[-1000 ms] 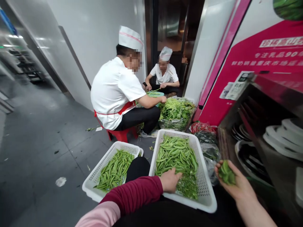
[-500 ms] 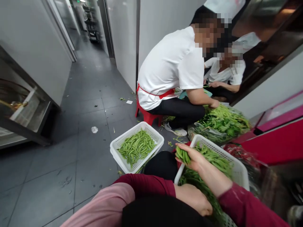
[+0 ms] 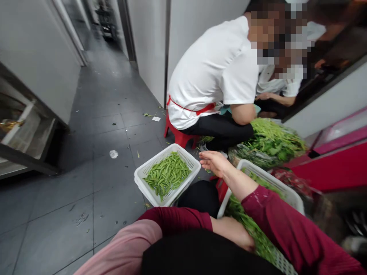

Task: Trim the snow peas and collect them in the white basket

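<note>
My right hand point(image 3: 213, 162) is stretched out just right of the left white basket point(image 3: 138, 178), its fingers extended and no beans visible in it. Green bean pods point(image 3: 168, 173) lie in a heap inside that basket. My left hand point(image 3: 246, 238) is low over the right white basket point(image 3: 296, 198), its fingers hidden from view. More green pods point(image 3: 249, 225) fill this second basket, partly covered by my right forearm.
A person in a white shirt point(image 3: 212, 65) sits on a red stool point(image 3: 177, 133) ahead. Behind the right basket lie leafy greens point(image 3: 275, 141) in plastic. Another white-clad figure shows beyond. A metal rack point(image 3: 34, 141) stands left; scraps dot the grey floor point(image 3: 114, 191).
My right hand has moved left and up from the right basket toward the left one, and the pods it held no longer show. The view has shifted slightly.
</note>
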The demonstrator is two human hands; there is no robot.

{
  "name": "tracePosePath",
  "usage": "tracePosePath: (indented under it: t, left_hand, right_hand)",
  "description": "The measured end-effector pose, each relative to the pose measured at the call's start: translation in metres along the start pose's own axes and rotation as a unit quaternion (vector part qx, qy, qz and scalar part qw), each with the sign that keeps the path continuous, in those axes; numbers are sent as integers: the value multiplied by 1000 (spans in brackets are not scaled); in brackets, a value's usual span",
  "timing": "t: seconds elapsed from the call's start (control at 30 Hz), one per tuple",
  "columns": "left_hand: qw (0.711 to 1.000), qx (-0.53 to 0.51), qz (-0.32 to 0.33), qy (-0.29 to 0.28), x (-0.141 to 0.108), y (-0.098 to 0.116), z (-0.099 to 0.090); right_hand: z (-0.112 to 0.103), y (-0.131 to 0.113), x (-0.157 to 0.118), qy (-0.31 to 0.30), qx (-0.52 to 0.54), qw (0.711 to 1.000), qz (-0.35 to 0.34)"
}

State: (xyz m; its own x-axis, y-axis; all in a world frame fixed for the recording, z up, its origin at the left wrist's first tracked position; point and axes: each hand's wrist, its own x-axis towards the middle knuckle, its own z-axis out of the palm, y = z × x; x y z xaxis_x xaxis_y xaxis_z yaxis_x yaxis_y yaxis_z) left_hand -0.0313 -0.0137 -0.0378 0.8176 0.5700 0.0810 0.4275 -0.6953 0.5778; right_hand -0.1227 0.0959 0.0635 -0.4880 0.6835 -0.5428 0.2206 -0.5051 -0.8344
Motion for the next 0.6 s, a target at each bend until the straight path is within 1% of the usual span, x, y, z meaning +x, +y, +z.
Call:
tracePosePath:
  t: [0.03,0.07,0.13,0.2,0.27,0.33,0.37,0.43,0.47,0.5,0.53,0.57,0.6]
  left_hand:
    - [999,10,37,-30,-5,3,-6]
    - [999,33,17,-39,-10,4,-14]
    - [996,83,-16,1,-20,1,-29]
    - [990,114,-84,28,-22,-10,-44]
    - [987,120,-103,9,-16,-22,-56]
    - [985,130,-108,-43,-3,-30,-59]
    - [982,139,-103,-71,4,-31,-57]
    - [973,170,-87,-128,17,-29,-48]
    - [966,190,-77,-156,23,-27,-41]
    - [957,211,-71,-184,28,-25,-35]
    - [948,231,-71,-208,32,-22,-28]
    - [938,246,-75,-230,36,-21,-23]
    - [929,258,-87,-250,40,-19,-19]
  right_hand:
    - [-10,0,-12,-6,-1,999,-39]
    - [-24,1,-25,-6,-5,997,-75]
    - [-59,9,-55,7,-14,992,-124]
    - [-102,27,-87,39,-17,990,-133]
    - [-142,58,-118,101,-17,988,-117]
    - [-174,97,-143,172,-17,981,-91]
    - [-185,118,-152,197,-19,977,-76]
    - [-197,154,-167,217,-37,974,-49]
    - [-199,166,-173,217,-53,974,-43]
    - [-199,173,-179,213,-74,973,-47]
    - [-197,173,-186,209,-99,971,-63]
    - [-194,167,-195,206,-126,966,-88]
    - [-189,155,-206,204,-151,959,-125]
